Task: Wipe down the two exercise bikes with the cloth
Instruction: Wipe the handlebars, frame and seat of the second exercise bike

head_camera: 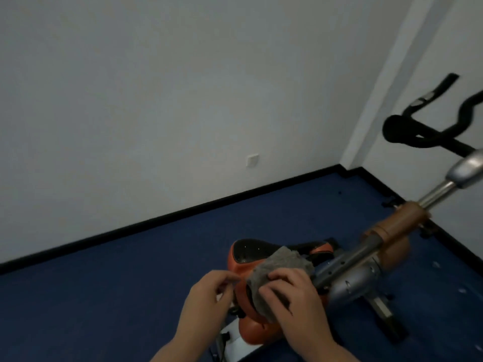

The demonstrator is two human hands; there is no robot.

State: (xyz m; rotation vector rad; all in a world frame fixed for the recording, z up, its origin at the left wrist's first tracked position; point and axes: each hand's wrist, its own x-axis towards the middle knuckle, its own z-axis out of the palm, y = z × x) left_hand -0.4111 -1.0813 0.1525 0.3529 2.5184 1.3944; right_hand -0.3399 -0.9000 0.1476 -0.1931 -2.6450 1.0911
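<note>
An orange and silver exercise bike (350, 273) stands in front of me, its orange-and-black saddle (251, 254) low in the view and its black handlebars (423, 137) at the far right. A grey cloth (282, 267) lies draped over the saddle's near side. My right hand (292, 299) presses flat on the cloth, fingers spread over it. My left hand (209, 293) hovers just left of the saddle, fingers loosely curled and pinched near the cloth's edge, holding nothing I can make out. Only one bike is in view.
Blue carpet (104, 296) covers the floor, bounded by a black skirting board (183, 212) under white walls. A white wall socket (252, 160) sits low on the wall. The bike's base bar (386, 317) runs along the floor at the lower right.
</note>
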